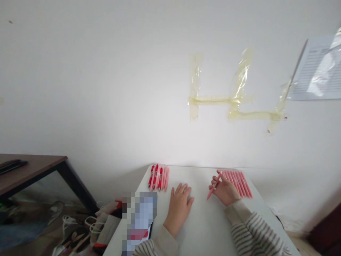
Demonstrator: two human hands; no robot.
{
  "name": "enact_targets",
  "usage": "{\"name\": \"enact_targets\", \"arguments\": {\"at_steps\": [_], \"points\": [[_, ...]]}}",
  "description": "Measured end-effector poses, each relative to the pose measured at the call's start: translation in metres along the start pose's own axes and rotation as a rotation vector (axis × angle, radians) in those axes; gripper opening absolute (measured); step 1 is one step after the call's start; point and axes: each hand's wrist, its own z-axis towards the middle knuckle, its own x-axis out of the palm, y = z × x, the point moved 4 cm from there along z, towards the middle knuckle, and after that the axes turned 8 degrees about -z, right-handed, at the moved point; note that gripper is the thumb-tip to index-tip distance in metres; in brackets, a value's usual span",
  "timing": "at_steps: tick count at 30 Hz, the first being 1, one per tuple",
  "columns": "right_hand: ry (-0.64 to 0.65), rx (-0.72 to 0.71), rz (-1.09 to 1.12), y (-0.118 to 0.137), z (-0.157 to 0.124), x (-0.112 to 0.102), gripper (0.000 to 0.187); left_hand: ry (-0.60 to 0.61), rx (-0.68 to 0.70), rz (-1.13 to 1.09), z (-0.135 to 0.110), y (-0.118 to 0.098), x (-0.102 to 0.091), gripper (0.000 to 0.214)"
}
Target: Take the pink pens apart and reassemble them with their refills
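My right hand (226, 190) grips a pink pen (214, 186), held slanted above the table with its lower tip pointing left and toward me. Right beside that hand lies a row of pink pens (241, 184), side by side near the table's back right. Flat on the white table (199, 224) rests my left hand (179, 204), palm down, fingers spread, holding nothing. Just beyond its fingertips, at the back left, is a group of pens (164, 178), some pink and several with red parts (151, 176).
A pixelated, blurred-out object (141, 217) lies along the table's left edge. The white wall (119, 89) meets the table's back, with yellowed tape (213, 100) above. At left stand a brown desk (39, 165) and bags (106, 224) on the floor.
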Motion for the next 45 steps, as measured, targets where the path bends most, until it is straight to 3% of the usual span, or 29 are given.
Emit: {"name": "enact_targets", "arguments": {"at_steps": [7, 17, 27, 36, 45], "points": [[0.075, -0.061, -0.205, 0.007, -0.001, 0.004, 0.034, 0.015, 0.002, 0.008, -0.001, 0.001, 0.000, 0.040], [0.131, 0.023, 0.001, 0.008, -0.003, 0.008, 0.035, 0.002, 0.002, 0.004, 0.000, 0.001, 0.002, 0.040], [0.090, -0.090, -0.062, 0.012, -0.002, 0.009, 0.036, -0.004, 0.003, 0.002, 0.000, 0.003, 0.003, 0.039], [0.138, 0.096, 0.325, 0.012, -0.011, 0.023, 0.025, 0.011, -0.001, -0.001, 0.000, 0.002, 0.003, 0.040], [0.130, 0.145, 0.406, 0.008, -0.010, 0.019, 0.025, 0.013, 0.003, 0.036, -0.001, 0.002, 0.004, 0.041]]}}
